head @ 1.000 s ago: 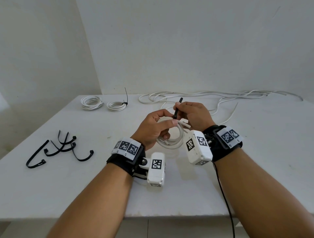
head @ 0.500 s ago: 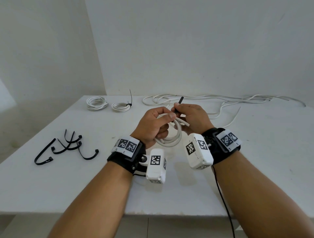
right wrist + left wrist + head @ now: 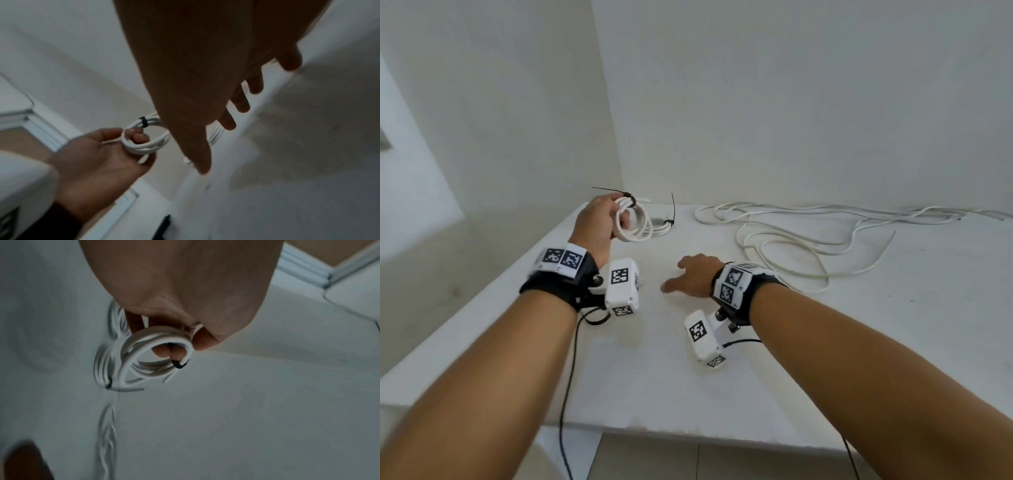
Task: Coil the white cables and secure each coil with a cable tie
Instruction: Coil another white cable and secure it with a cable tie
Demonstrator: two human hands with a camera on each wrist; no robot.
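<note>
My left hand grips a small white cable coil bound by a black cable tie, whose tail sticks out to the left. It holds the coil in the air over the table's far left part. The left wrist view shows fingers hooked through the coil. Just behind it a tied coil lies on the table. My right hand hovers low over the table's middle, fingers spread and holding nothing. Loose white cables sprawl at the back right.
The white table stands in a corner, with walls behind and to the left. Its left edge runs close under my left forearm. A black cable tie lies near the bottom of the right wrist view.
My left hand has carried the tied coil away to the far left, beside the finished coils. My right hand has let go of the tie and opened, and now hovers low over the table.
</note>
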